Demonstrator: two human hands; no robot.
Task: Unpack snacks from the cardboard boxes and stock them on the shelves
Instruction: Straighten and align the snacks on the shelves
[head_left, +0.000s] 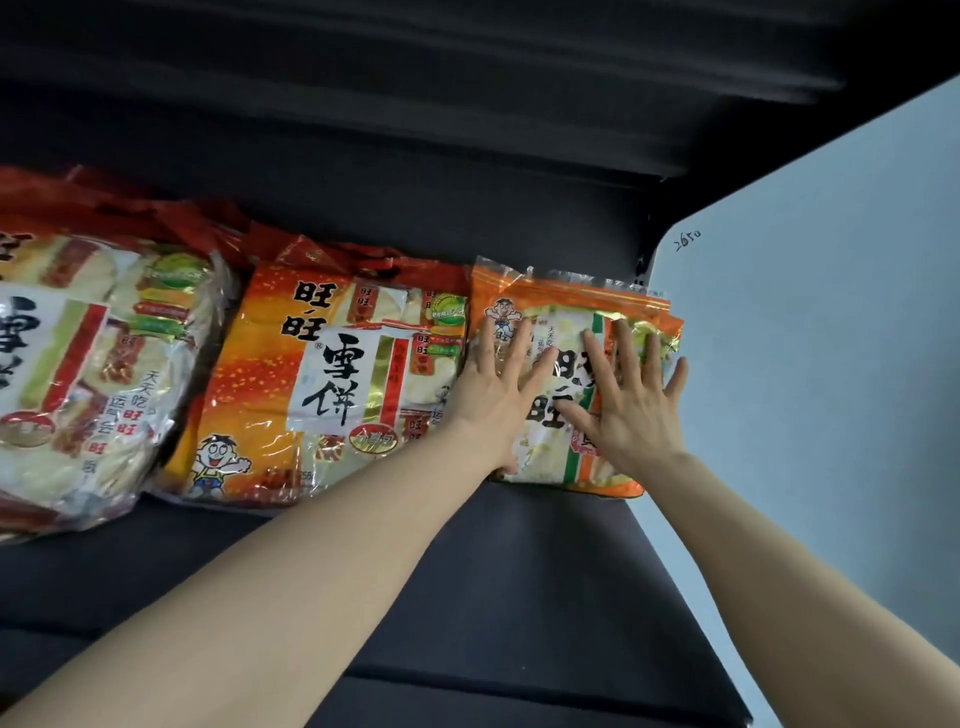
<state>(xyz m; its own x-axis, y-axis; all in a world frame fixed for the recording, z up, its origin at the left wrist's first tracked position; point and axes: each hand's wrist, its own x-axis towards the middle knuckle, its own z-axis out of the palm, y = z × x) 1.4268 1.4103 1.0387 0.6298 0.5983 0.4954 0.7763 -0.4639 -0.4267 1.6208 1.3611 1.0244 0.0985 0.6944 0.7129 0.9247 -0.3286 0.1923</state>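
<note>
Three snack bags lie on the dark shelf (467, 545); I press both grips, left hand (501, 387) and right hand (631, 410), flat and open-fingered, holding nothing, on the rightmost bag (563, 296).

This looks like a shop, seen at a display shelf being stocked. A dark, flat shelf (467, 561) runs from left to right, with more dark shelf edges stepping back at the far side. Retail snack bags lie flat in a row along it: a large red and white bag (78, 358) at the left, a matching orange bag of rice crackers (332, 384) in the middle with printed Chinese lettering and a cartoon boy, and an orange and green bag (566, 312) at the right. A pale grey end panel (831, 364) closes the shelf on the right, with a handwritten number near its corner.
</note>
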